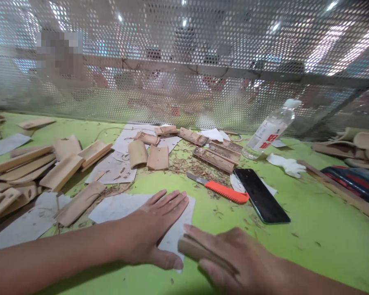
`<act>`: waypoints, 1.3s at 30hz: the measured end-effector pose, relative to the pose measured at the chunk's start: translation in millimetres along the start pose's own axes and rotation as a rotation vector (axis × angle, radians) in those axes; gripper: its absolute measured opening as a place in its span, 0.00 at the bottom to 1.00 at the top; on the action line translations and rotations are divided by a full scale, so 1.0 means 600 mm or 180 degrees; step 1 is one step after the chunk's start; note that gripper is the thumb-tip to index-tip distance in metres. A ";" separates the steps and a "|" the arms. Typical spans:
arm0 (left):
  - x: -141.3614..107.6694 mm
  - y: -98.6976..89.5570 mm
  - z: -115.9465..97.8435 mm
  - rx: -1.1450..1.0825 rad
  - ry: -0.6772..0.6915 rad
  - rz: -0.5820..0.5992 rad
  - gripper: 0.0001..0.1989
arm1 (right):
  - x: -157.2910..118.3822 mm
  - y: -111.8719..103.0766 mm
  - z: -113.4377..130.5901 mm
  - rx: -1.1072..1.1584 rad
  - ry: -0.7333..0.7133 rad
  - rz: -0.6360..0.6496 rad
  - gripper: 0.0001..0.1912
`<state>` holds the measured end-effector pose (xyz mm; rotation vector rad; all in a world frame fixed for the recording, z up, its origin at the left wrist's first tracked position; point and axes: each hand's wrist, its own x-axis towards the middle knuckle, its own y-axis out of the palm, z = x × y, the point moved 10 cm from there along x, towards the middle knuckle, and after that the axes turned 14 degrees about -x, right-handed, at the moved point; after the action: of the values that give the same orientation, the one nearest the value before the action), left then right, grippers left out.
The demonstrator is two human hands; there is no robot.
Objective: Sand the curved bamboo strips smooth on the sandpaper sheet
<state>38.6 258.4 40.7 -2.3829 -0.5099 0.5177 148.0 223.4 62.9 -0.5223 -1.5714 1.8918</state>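
One brownish piece (200, 252) clasped within right hand (238, 254).

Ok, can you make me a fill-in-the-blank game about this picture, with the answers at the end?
1. The right hand holds a piece of wood, and the left hand lies on a white sheet of ____.
2. The table is coloured ____.
3. Near the black phone lies a ____ with an orange handle.
4. The bottle has a ____ cap.

Missing words: paper; green; knife; white.
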 end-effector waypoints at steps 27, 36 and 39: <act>-0.003 0.002 0.004 0.0011 -0.0038 -0.0059 0.58 | -0.001 0.009 0.021 -0.0710 -0.0479 -0.0115 0.25; -0.004 0.004 0.008 0.0061 -0.0080 0.0048 0.58 | -0.009 -0.021 -0.120 0.2010 0.1689 -0.0600 0.19; -0.006 0.001 0.009 0.0043 -0.0033 -0.0045 0.56 | -0.003 0.031 -0.107 0.4160 0.2066 -0.0206 0.22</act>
<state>33.0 258.8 37.2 -2.3633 -0.5259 0.5257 187.2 267.1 31.0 -0.3739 0.1659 1.9457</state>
